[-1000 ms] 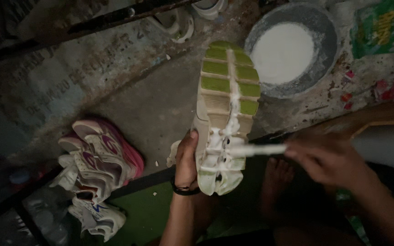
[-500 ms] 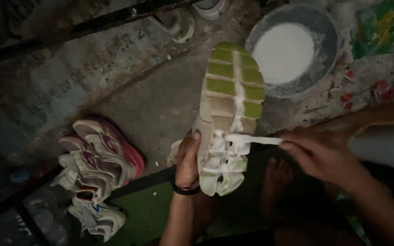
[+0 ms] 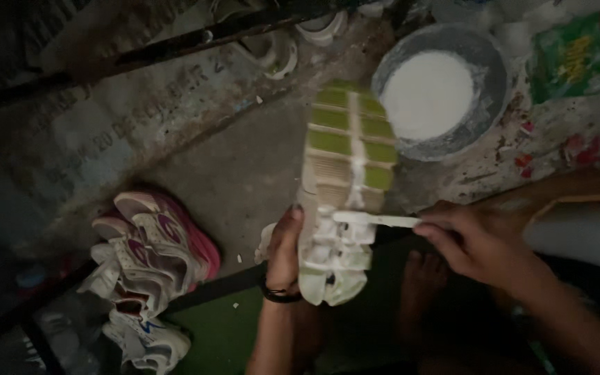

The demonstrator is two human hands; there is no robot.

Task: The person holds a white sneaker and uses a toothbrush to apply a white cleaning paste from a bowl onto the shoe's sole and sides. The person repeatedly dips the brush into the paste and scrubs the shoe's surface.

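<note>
My left hand [image 3: 285, 246] grips a sneaker [image 3: 345, 177] by its left edge, sole turned up toward me. The sole is cream with green blocks and soapy foam near the heel. My right hand [image 3: 480, 243] holds a white brush [image 3: 369, 219] by its handle, its head pressed on the foamy heel part of the sole. A dark band sits on my left wrist.
A round grey basin [image 3: 491, 97] with white foamy liquid stands at the upper right. A green packet [image 3: 578, 52] lies beside it. Pink-and-white sneakers [image 3: 157, 243] are piled at the lower left on the concrete floor. My bare foot [image 3: 421, 288] rests below the shoe.
The brush has slid up and down over the heel part of the sole. The shoe has shifted slightly to the right in my left hand.
</note>
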